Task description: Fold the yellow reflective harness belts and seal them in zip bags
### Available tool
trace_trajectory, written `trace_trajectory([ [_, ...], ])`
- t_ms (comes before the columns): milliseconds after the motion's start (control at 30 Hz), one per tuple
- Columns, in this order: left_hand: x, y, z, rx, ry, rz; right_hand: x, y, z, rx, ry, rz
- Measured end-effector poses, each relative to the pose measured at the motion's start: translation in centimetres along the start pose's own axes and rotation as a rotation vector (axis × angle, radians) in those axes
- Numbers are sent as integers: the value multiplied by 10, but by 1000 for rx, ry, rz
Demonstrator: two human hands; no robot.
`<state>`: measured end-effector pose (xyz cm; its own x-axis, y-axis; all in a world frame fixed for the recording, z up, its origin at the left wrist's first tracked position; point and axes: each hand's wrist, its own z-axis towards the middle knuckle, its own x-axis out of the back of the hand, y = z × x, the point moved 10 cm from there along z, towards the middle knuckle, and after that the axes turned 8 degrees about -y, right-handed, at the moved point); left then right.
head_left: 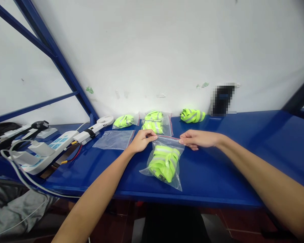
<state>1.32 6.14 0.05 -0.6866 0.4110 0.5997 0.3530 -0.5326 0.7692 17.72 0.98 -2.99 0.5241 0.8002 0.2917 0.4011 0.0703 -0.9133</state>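
A clear zip bag (pixel 178 175) with a folded neon-yellow reflective vest (pixel 164 162) inside lies near the front of the blue table. Its red-edged zip end points away from me. My left hand (pixel 143 140) pinches the left end of that edge between thumb and fingers. At the right end, my right hand (pixel 196 139) grips the same edge, thumb along the strip. Left of my left hand is a flat clear zip bag (pixel 114 139). Behind my hands are bagged vests (pixel 153 122), another bagged vest (pixel 124 120) and an unbagged rolled vest (pixel 192 115).
On the left stand a white power strip (pixel 53 148) with plugs and cables, and a white handheld fan (pixel 98 126). A dark pixelated object (pixel 221 99) leans on the wall at the back right. Blue frame posts (pixel 63 67) rise at the left.
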Motion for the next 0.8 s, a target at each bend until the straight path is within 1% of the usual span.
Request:
trace_trajectory([
  [100,3,-4,-1,-5,40,-81,-7,-5,4,39,15,65],
  [200,9,-2,-3,-44,137,-167,-10,-7,8,11,89,162],
  [267,12,0,-5,-61,201,-203,-12,-10,9,-11,135,124],
  [333,10,3,-5,-65,229,-208,-16,-15,10,-22,129,35],
  [400,10,6,-6,-77,250,-221,-23,-19,12,-18,108,10],
  [467,19,7,-7,-112,325,-259,-27,-23,13,12,116,90],
  [533,40,4,-13,-151,482,-319,-25,-32,16,86,164,220],
  [600,67,-6,-25,-156,698,-381,-14,-45,19,179,265,347],
  [667,92,-20,-43,-141,932,-416,8,-57,23,267,422,479],
  [700,101,-24,-52,-136,1024,-407,21,-62,24,309,510,544],
  [733,107,-26,-59,-135,1083,-378,35,-66,26,351,589,597],
  [767,110,-26,-64,-135,1106,-328,47,-68,28,370,647,633],
  [800,111,-23,-66,-132,1099,-259,57,-68,33,353,660,637],
])
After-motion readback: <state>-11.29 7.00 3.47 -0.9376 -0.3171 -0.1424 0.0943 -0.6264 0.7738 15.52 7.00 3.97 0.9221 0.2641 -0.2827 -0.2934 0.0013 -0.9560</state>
